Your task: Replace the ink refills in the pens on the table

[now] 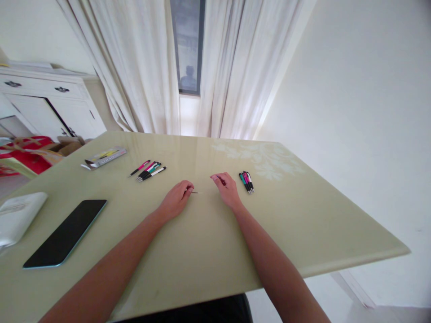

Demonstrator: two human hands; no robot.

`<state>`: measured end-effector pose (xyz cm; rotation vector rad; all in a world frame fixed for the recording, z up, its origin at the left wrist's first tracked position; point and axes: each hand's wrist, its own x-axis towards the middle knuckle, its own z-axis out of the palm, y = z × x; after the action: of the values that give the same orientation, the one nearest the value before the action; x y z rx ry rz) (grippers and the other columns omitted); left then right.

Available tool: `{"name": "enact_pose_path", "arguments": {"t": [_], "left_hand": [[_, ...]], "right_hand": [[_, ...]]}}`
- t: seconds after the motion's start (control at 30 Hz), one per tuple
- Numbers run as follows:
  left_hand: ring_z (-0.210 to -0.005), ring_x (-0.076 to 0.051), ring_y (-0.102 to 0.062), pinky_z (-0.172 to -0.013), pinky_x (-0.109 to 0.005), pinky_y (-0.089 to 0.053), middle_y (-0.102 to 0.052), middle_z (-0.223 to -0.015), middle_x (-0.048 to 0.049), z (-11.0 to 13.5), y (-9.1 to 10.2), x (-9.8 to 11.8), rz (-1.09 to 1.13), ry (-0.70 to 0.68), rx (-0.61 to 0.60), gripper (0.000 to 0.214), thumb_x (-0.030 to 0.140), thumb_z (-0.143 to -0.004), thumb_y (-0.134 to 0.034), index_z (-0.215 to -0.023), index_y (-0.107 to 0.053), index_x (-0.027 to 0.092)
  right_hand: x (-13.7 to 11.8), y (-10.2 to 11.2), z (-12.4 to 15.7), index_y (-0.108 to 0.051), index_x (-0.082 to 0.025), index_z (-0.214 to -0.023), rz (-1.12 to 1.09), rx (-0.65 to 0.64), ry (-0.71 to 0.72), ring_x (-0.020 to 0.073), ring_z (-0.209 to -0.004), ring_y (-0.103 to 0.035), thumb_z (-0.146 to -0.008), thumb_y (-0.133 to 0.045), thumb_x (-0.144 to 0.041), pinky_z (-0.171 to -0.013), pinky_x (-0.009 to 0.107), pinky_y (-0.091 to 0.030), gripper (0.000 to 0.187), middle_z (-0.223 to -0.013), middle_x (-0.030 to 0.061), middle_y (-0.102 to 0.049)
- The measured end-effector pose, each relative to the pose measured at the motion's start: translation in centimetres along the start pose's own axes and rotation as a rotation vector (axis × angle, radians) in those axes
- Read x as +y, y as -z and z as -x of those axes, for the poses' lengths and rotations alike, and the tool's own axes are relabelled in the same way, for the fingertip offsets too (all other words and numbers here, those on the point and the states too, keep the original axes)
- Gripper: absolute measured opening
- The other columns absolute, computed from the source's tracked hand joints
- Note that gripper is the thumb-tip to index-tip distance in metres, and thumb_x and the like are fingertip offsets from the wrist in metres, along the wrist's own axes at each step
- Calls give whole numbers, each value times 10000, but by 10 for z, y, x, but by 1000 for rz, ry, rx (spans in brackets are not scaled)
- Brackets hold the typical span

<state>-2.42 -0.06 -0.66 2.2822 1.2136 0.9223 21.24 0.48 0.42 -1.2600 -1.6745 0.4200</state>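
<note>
Both my hands rest on a pale green table [303, 224]. My left hand [177, 198] is closed in a pinch on a thin pen refill [196, 193] whose tip sticks out to the right. My right hand [227, 188] is closed around a small dark red pen part [222, 181]. Just right of my right hand lies a small bunch of pens [247, 181]. A second group of pens [149, 170], pink, teal and black-and-white, lies to the left of my left hand.
A black phone [67, 233] lies face down at the left. A white case [16, 215] sits at the far left edge. A flat pen package [104, 157] lies near the table's back left. A white cabinet, red bag and curtains stand behind.
</note>
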Motion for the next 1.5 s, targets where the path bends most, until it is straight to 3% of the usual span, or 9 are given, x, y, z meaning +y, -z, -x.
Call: {"name": "enact_pose_path", "arguments": {"t": [0.57, 0.77, 0.97, 1.1, 1.17, 1.27, 1.4, 1.5], "left_hand": [[-861, -230, -586, -801, -370, -470, -623, -894, -56, -3, 1, -1, -14, -31, -29, 255, 381, -1012, -458, -874, -575, 201], [-861, -230, -602, -803, -368, -481, -645, -915, -56, -3, 0, -1, 31, 24, -42, 172, 348, -981, -503, -924, -567, 199], [-886, -224, -606, -821, -360, -490, -643, -963, -66, -2, 0, -2, 33, -10, -34, 134, 297, -958, -527, -984, -604, 191], [-872, -212, -598, -803, -343, -490, -623, -949, -60, -1, 1, -2, 24, -36, -32, 134, 288, -961, -528, -936, -616, 190], [-857, -201, -595, -783, -327, -489, -616, -953, -54, -1, 2, -1, 32, -46, -36, 149, 290, -974, -516, -939, -621, 191], [-846, -188, -592, -766, -312, -487, -613, -963, -49, 0, 2, 2, 52, -58, -43, 169, 294, -992, -502, -963, -635, 194], [-828, -189, -590, -755, -312, -483, -622, -924, -38, -1, 4, 4, 54, -50, -16, 165, 310, -986, -532, -942, -642, 195], [-828, -194, -591, -762, -318, -483, -630, -908, -37, -2, 4, 4, 45, -55, 3, 169, 322, -982, -542, -930, -642, 196]], "right_hand": [[7, -1, 0, -769, -188, -1017, -19, -6, -59, 184, -805, -638, -986, -581, -428, -757, 294, -482, 306, -920, 65, -706], [0, 2, 0, -779, -184, -1066, 193, -79, -61, 168, -803, -624, -1014, -567, -357, -780, 273, -443, 278, -892, 57, -677], [4, 6, 3, -776, -205, -975, 529, -165, -214, 200, -870, -618, -966, -652, -376, -759, 278, -407, 211, -945, 74, -675], [9, 7, 3, -739, -200, -1087, 568, -142, -286, 215, -898, -621, -943, -680, -379, -775, 293, -415, 237, -994, 77, -683], [7, 7, 3, -734, -189, -1092, 564, -119, -249, 222, -921, -615, -939, -686, -380, -809, 304, -424, 249, -994, 85, -677], [-2, 5, 4, -740, -183, -1054, 454, -120, -85, 213, -964, -602, -960, -664, -397, -882, 310, -429, 245, -976, 79, -664], [-16, -3, 8, -736, -195, -973, 193, -302, 146, 164, -920, -597, -979, -650, -365, -857, 271, -441, 190, -940, 39, -656], [-18, -5, 9, -724, -186, -913, 140, -350, 206, 156, -898, -590, -989, -638, -287, -836, 267, -438, 152, -919, 36, -650]]}}
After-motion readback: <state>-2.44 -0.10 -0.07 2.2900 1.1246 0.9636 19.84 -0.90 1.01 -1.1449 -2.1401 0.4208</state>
